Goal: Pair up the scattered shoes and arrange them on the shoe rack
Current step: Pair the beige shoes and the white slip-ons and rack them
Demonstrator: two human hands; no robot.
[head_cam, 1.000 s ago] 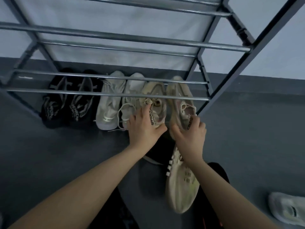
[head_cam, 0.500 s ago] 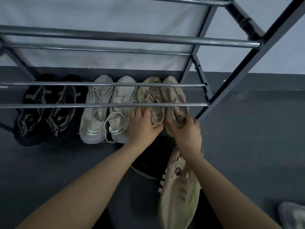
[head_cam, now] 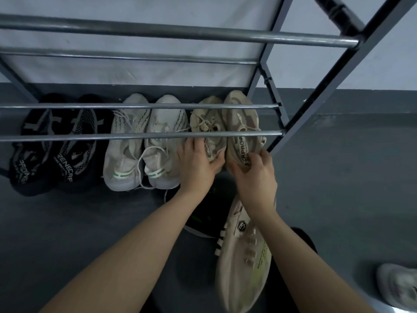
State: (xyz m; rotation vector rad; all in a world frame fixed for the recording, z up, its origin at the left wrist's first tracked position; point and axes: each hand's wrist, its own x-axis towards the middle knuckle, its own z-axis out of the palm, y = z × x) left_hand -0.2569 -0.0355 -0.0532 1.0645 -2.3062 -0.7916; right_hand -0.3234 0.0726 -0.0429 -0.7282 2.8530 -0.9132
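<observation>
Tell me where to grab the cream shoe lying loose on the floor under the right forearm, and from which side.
Grip the cream shoe at its collar and heel end, the end nearer the rack, just below the right hand. It lies lengthwise, toe toward the camera, upper facing up, so the opening likely offers a pinch. Come from above on its right side; a dark shoe crowds its left.

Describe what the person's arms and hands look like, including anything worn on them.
Both forearms are bare as far as the frame shows, with no sleeves in view. The left hand and the right hand wear no gloves, and no rings, watch or bracelets show on the fingers or wrists. No markings are visible on the arms.
</observation>
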